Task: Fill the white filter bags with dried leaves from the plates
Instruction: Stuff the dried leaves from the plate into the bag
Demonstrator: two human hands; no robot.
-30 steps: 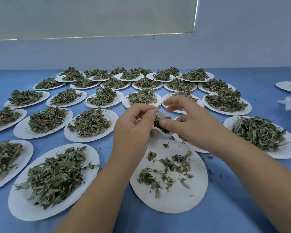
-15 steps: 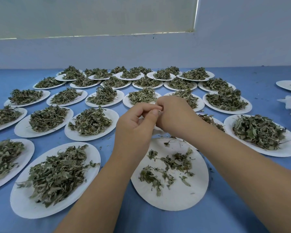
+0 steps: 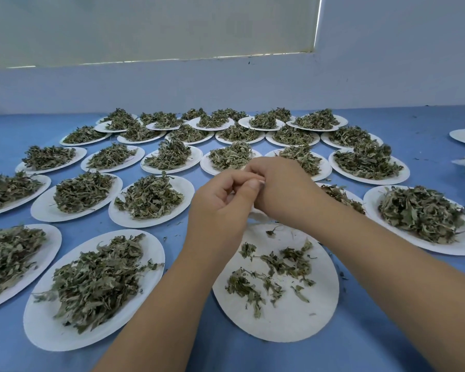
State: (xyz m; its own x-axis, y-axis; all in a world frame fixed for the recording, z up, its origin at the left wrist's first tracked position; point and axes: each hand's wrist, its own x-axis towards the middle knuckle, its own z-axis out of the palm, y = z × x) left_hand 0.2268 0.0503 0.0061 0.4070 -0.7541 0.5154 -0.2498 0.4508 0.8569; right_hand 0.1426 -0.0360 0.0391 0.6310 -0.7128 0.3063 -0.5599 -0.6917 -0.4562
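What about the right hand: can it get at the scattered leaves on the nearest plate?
Probably yes: the right hand hovers above the nearest plate, with nothing between it and the scattered leaves. But it and the left hand both seem busy holding the white filter bag.

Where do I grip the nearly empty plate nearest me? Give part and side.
Pinch the plate at its bare near rim, from the near side: the leaves lie mid-plate, and the left hand and right hand cover its far edge.

about thirty plates (image 3: 65, 339) of leaves (image 3: 91, 277), two hands (image 3: 218, 210).
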